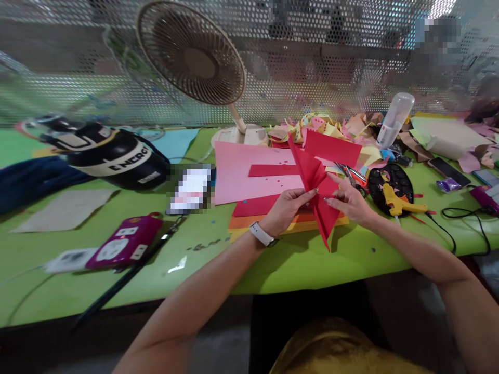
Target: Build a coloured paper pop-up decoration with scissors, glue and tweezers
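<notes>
Counter point(307, 275): its bare green front strip lies nearest the person.
Red folded sheet point(313, 174): between both hands above the middle of the counter, creased panels standing at angles, one sharp corner pointing toward the person.
Left hand point(286, 208): grip clamped on the red folded sheet near its middle, thumb on the near face; the fingers behind are partly hidden.
Right hand point(353, 202): grip pinched on the right-hand panels, thumb and fingertips close, paper seemingly between them.
Paper feel: likely very light, stiff along the creases, soft across the flat panels, not slippery in dry fingers.
Sharp corners: probably the most fragile part, easily bent, so poor places to hold.
Creases: the best hold is likely where the folds meet, with light thumb pressure to avoid dents.
Coloured sheets point(249, 222): red, orange and yellow ones lie beneath the hands.
Glue gun point(393, 201): yellow, over the black tray point(374, 179) beyond the right hand.
Pink sheet point(232, 171): flat behind the left hand, carrying a red strip point(268, 170).
Fan point(198, 61): stands farther back; whether it runs cannot be told, but a draught would likely flutter the panels.
</notes>
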{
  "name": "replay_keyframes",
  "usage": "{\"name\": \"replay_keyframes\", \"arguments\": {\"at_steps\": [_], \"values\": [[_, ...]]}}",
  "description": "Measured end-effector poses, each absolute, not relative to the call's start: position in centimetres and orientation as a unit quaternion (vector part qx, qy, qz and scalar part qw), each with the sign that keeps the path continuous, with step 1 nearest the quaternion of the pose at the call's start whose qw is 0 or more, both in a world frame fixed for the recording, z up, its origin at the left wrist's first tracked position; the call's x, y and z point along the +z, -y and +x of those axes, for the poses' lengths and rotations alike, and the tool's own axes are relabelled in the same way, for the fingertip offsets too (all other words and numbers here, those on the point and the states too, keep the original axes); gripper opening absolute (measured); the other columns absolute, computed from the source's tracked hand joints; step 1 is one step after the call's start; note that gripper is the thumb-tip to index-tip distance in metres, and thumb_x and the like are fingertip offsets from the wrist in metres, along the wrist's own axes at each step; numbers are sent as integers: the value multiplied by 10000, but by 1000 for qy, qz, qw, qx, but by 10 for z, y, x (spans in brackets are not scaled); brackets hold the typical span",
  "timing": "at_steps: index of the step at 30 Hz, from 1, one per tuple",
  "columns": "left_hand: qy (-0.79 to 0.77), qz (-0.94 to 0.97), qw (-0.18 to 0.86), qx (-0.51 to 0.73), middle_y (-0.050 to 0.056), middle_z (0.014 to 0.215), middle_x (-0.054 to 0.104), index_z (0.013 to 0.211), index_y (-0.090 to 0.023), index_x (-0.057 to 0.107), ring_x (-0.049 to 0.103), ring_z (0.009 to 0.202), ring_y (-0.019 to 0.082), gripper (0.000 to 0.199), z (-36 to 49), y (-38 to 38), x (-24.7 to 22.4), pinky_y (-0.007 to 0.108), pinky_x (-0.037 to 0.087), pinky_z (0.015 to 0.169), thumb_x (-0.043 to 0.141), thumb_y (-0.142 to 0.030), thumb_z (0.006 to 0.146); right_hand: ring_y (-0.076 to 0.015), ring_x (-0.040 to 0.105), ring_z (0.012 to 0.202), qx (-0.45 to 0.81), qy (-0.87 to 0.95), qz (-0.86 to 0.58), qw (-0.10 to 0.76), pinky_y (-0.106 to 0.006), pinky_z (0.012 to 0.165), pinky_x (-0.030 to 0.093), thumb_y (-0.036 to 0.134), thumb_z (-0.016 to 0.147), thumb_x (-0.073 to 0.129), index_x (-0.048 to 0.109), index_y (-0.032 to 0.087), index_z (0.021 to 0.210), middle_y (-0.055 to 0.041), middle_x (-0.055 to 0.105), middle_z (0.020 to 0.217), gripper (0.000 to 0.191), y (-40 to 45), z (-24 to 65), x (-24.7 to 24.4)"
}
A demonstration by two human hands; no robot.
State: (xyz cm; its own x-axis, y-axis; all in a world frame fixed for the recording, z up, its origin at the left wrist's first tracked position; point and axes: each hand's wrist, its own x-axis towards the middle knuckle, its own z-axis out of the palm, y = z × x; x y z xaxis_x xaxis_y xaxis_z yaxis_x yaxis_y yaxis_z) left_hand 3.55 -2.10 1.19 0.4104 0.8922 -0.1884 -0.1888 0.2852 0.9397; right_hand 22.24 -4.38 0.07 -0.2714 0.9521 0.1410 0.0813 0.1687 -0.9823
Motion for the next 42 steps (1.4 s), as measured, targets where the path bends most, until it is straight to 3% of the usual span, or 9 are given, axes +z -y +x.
{"name": "replay_keyframes", "arguments": {"at_steps": [6, 15, 19, 22, 25, 27, 30, 36, 42], "values": [[-385, 452, 695, 406, 14, 679, 689, 757, -153, 719, 600, 603, 117, 385, 36, 21, 9, 253, 508, 622, 849, -473, 587, -111, 418, 534, 469, 654, -410, 430, -240, 529, 419, 305, 838, 594, 361, 209, 1440, 66, 480, 636, 652, 46, 223, 3], [-383, 438, 700, 414, 7, 642, 689, 700, -147, 697, 586, 551, 112, 421, 38, 21, 1, 254, 517, 600, 853, -514, 564, -147, 524, 610, 357, 734, -435, 380, -315, 671, 509, 322, 889, 535, 304, 160, 1485, 29, 554, 678, 660, 45, 225, -6], [-382, 432, 700, 421, 4, 637, 684, 698, -145, 679, 606, 569, 114, 415, 38, 21, 0, 260, 532, 633, 852, -503, 579, -256, 603, 1018, 163, 800, -441, 374, -455, 927, 493, 344, 892, 527, 308, 215, 1496, -114, 651, 1109, 655, 46, 228, -5], [-371, 414, 713, 427, 5, 656, 683, 730, -141, 674, 623, 595, 118, 447, 37, 21, 2, 253, 540, 627, 861, -507, 553, -285, 407, 1356, 69, 871, -362, 324, -523, 1112, 338, 245, 867, 476, 353, 247, 1481, -108, 489, 1443, 626, 47, 232, 2], [-368, 394, 719, 438, -14, 615, 652, 727, -141, 656, 590, 533, 102, 478, 35, 19, 4, 226, 518, 534, 880, -498, 503, -256, 219, 1472, 62, 948, -240, 199, -530, 1184, 188, 212, 797, 466, 393, 260, 1464, -46, 392, 1536, 672, 46, 236, 10], [-377, 382, 720, 440, -27, 568, 617, 673, -142, 622, 554, 485, 88, 468, 34, 19, 5, 211, 492, 479, 882, -493, 504, -267, 184, 1483, 58, 967, -199, 147, -561, 1194, 88, 256, 774, 497, 378, 219, 1474, -70, 373, 1545, 711, 46, 237, 13], [-389, 364, 726, 435, -34, 548, 599, 646, -148, 596, 536, 466, 80, 461, 34, 18, 5, 206, 480, 464, 882, -487, 518, -278, 234, 1469, 31, 966, -206, 155, -606, 1181, -6, 266, 814, 519, 412, 202, 1455, -100, 436, 1501, 653, 47, 236, 13], [-390, 348, 743, 418, -6, 637, 673, 704, -147, 645, 600, 555, 98, 429, 35, 22, 7, 227, 531, 575, 892, -449, 525, -201, 427, 1377, 41, 963, -174, 200, -568, 1194, 157, 177, 914, 468, 547, 277, 1329, -58, 577, 1386, 434, 44, 238, 6], [-384, 327, 751, 426, -1, 686, 703, 746, -151, 676, 619, 574, 99, 414, 35, 24, 6, 227, 548, 586, 892, -431, 531, -178, 529, 1293, 77, 960, -182, 197, -540, 1209, 124, 251, 941, 474, 620, 303, 1232, -32, 622, 1330, 330, 40, 240, 7]]}}
